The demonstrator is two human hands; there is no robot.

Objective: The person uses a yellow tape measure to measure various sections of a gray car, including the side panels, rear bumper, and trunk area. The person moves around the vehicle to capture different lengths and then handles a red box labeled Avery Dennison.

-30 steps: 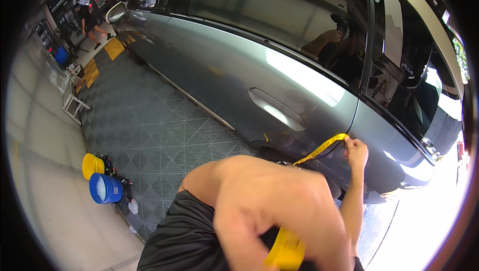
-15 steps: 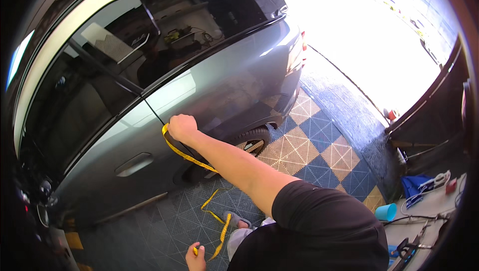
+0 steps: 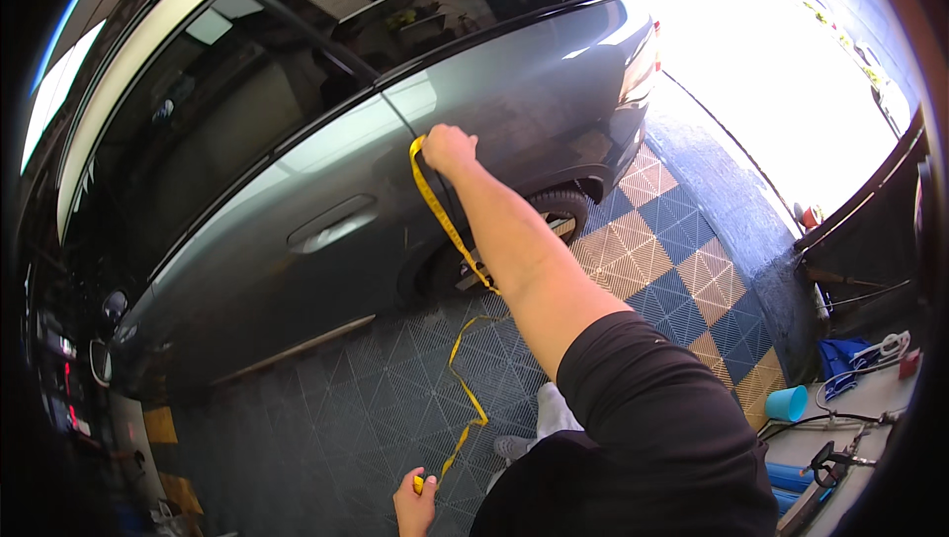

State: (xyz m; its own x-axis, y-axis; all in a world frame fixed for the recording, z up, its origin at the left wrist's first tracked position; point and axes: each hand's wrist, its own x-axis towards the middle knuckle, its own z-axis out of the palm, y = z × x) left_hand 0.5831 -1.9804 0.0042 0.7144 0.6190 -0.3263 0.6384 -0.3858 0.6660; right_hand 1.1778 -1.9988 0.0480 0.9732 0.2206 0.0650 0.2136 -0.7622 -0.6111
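Note:
My right hand (image 3: 450, 148) is stretched out and presses the top end of a yellow tape (image 3: 442, 223) against the grey car's body (image 3: 514, 107), just behind the rear door seam. The tape runs down along my forearm, then hangs in a loose bend over the floor (image 3: 465, 389). At the bottom of the view, my left hand (image 3: 414, 507) grips its lower end. The rear door handle (image 3: 331, 225) is left of my right hand. Part of the rear wheel (image 3: 563, 211) shows behind my arm.
The floor is grey tiles (image 3: 336, 408) with an orange and blue checkered patch (image 3: 682, 260) by the wheel. At the right lie a light blue cup (image 3: 787, 403), a blue cloth (image 3: 840, 354), cables and tools. A dark barrier (image 3: 870, 230) stands at the far right.
The view has swung from the car's front half to its rear. Over the last half second my right hand stayed on the tape at the body and the tape hangs longer toward my left hand.

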